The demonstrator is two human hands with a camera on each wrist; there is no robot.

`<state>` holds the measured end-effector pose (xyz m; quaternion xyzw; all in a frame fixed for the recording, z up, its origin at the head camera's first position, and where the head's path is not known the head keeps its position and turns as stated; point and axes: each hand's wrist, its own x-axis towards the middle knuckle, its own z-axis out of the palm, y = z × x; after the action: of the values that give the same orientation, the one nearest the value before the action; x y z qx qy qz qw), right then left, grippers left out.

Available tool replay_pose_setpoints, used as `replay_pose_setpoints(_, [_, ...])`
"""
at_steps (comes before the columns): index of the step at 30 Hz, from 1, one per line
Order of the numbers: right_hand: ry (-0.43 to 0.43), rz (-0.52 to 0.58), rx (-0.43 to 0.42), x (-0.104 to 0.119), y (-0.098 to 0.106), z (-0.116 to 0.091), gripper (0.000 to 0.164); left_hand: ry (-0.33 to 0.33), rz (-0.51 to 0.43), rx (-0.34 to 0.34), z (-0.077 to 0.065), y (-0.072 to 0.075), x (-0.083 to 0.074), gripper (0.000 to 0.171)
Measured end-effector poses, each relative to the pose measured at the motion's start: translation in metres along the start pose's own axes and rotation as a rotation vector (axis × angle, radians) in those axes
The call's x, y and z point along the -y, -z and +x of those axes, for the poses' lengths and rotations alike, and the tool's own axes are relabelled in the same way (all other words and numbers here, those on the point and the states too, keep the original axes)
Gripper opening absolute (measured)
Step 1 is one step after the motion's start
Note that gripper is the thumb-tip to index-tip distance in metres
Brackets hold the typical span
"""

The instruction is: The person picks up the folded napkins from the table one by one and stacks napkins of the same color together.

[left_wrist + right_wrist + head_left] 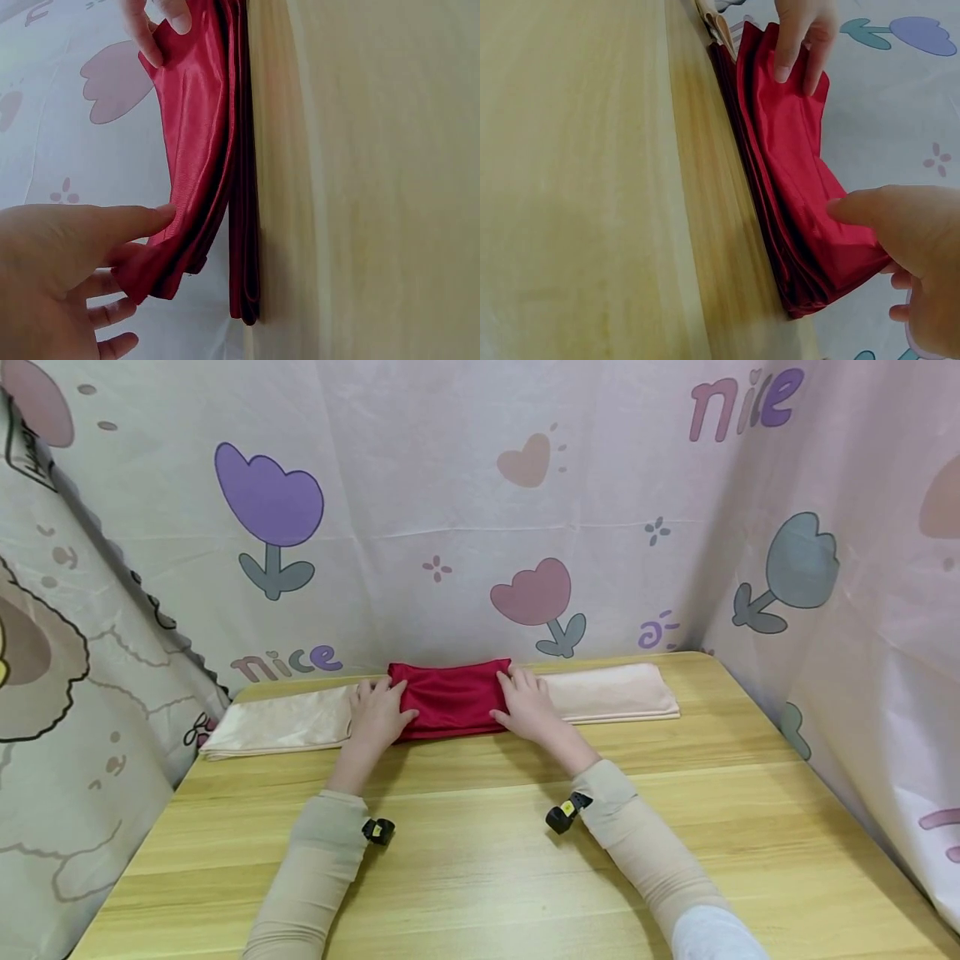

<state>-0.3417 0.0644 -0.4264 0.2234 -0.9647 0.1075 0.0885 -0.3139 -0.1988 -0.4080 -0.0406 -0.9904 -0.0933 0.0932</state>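
Observation:
A red satin cloth (453, 700), folded into a layered strip, lies at the back of the table between two paler folded cloths. My left hand (375, 713) pinches its left end, thumb on the near face and fingers behind. At the opposite end my right hand (527, 703) pinches it in the same way. In the left wrist view, the upper layers of the red cloth (196, 142) are raised and bent away from the bottom layers, which stay on the wood. Fingers behind the fabric are partly hidden.
A cream folded cloth (281, 723) lies to the left, partly behind my left hand. On the right is a pale pink folded cloth (615, 693). The wooden table (480, 860) meets a printed curtain (420, 460) at its back edge.

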Motion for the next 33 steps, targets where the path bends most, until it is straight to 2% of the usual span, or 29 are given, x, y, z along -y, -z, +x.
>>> replay_pose_setpoints(10, [-0.021,-0.021,0.078,-0.001,-0.009,0.002,0.079,-0.012,0.046,0.081,-0.002,-0.007,0.003,0.062])
replay_pose_setpoints(20, [-0.035,-0.077,0.133,-0.005,-0.015,0.003,0.08,0.012,0.028,0.221,-0.001,-0.011,0.005,0.067])
replay_pose_setpoints(26, [-0.045,-0.092,0.167,-0.007,-0.019,0.004,0.079,0.004,0.027,0.251,-0.001,-0.013,0.008,0.061])
replay_pose_setpoints(33, [-0.063,-0.088,0.211,-0.009,-0.022,0.005,0.079,-0.002,-0.004,0.272,0.001,-0.016,0.013,0.063])
